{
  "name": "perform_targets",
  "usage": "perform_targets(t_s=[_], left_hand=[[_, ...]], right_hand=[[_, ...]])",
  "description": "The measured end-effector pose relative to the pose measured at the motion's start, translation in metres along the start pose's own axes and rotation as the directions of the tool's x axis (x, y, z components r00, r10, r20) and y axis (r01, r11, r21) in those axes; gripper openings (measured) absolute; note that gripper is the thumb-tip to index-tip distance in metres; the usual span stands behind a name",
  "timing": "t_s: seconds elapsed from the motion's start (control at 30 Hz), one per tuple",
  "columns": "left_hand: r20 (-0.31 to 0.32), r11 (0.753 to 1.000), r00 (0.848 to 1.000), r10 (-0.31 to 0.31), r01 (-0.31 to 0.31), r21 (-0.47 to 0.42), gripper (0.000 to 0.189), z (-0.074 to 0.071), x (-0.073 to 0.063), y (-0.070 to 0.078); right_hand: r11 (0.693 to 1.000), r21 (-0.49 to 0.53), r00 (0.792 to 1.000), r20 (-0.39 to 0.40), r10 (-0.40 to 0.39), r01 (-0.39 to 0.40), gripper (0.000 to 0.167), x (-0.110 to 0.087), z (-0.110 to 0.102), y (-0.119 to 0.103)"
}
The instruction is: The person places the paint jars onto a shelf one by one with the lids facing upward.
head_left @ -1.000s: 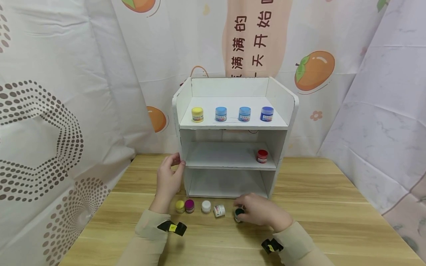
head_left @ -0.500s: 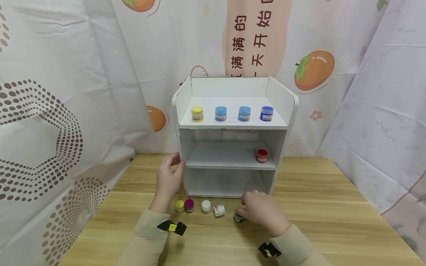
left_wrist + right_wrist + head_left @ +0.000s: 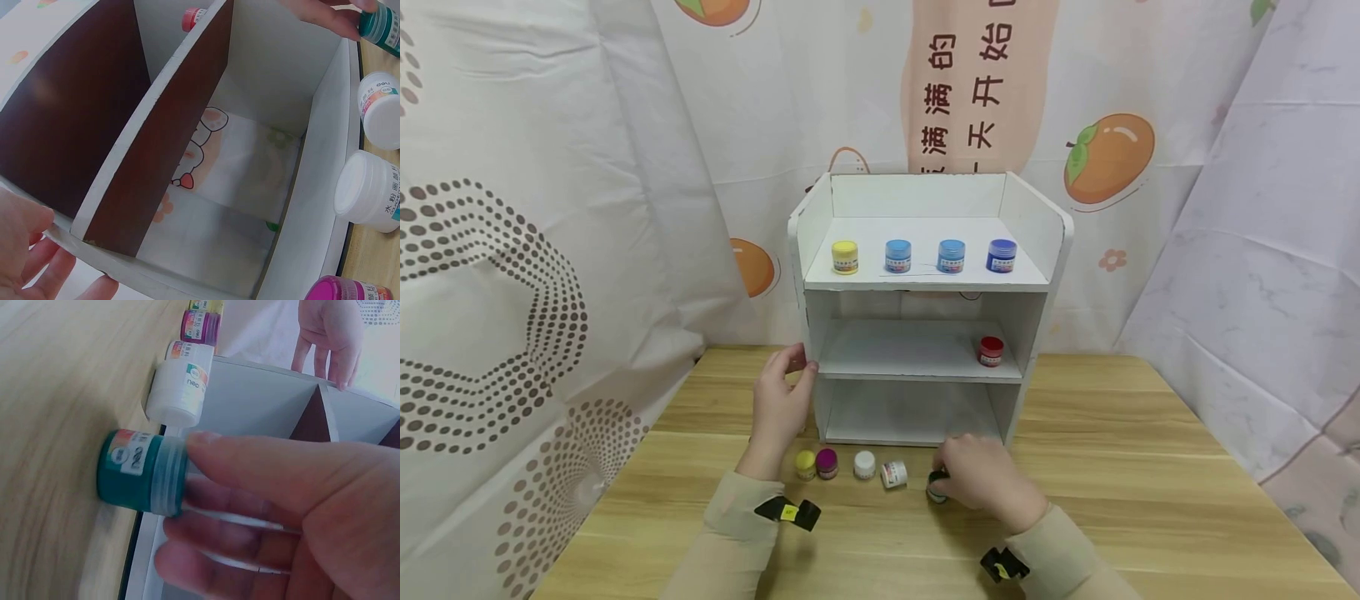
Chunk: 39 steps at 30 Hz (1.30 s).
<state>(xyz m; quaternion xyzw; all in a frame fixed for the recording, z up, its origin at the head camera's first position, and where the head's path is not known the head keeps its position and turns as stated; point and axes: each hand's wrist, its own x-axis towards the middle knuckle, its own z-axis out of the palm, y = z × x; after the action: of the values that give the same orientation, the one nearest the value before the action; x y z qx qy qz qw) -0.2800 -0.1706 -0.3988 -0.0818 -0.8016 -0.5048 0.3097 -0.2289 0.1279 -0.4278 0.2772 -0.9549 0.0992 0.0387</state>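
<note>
My right hand pinches a dark green paint jar by its lid, thumb on one side and fingers on the other. In the head view this jar is partly covered by the hand, low in front of the white shelf unit. My left hand touches the unit's left side panel, its relaxed fingers along the outer face. To the left of the green jar are a tipped white jar, an upright white jar, a purple jar and a yellow jar.
On the top shelf stand a yellow jar, two light blue jars and a dark blue jar. A red jar sits at the middle shelf's right end. Patterned cloth hangs behind the wooden table.
My right hand lifted slightly off the green jar's lid half a second ago and is back down on it now, its wrist a little further left. The left hand has stayed put.
</note>
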Motion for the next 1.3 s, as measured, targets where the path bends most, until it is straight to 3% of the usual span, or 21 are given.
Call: perform_targets(t_s=[0.23,0.4,0.7,0.87,1.07,1.3], left_hand=[[0.003,1.0,1.0,-0.008,0.008,-0.006,0.031,-0.0004,0.0,0.001],[0.009,1.0,1.0,-0.013,0.013,-0.002,0.03,-0.0007,-0.0002,0.0011],[0.01,1.0,1.0,-0.015,0.015,0.004,0.031,-0.001,-0.0008,0.0019],[0.007,1.0,1.0,-0.009,0.009,0.003,0.031,-0.0007,-0.0006,0.0013],[0.008,1.0,1.0,-0.004,0.004,0.007,0.031,-0.0004,-0.0003,0.0005],[0.009,1.0,1.0,-0.004,0.004,0.002,0.03,-0.0006,-0.0003,-0.0006]], right_hand=[[0.995,0.067,0.996,0.047,-0.08,0.077,0.013,-0.0026,-0.0048,0.0048],[0.993,0.1,0.994,0.081,-0.071,0.063,0.023,-0.0045,-0.007,0.0066],[0.988,0.135,0.995,0.059,-0.084,0.075,0.016,-0.0033,-0.0066,0.0069],[0.989,0.118,0.994,0.048,-0.097,0.09,0.019,-0.0031,-0.0071,0.0062],[0.993,0.102,0.996,0.06,-0.073,0.066,0.033,-0.0036,-0.0076,0.0052],[0.994,0.095,0.995,0.084,-0.057,0.049,0.031,-0.0032,-0.0059,0.0042]])
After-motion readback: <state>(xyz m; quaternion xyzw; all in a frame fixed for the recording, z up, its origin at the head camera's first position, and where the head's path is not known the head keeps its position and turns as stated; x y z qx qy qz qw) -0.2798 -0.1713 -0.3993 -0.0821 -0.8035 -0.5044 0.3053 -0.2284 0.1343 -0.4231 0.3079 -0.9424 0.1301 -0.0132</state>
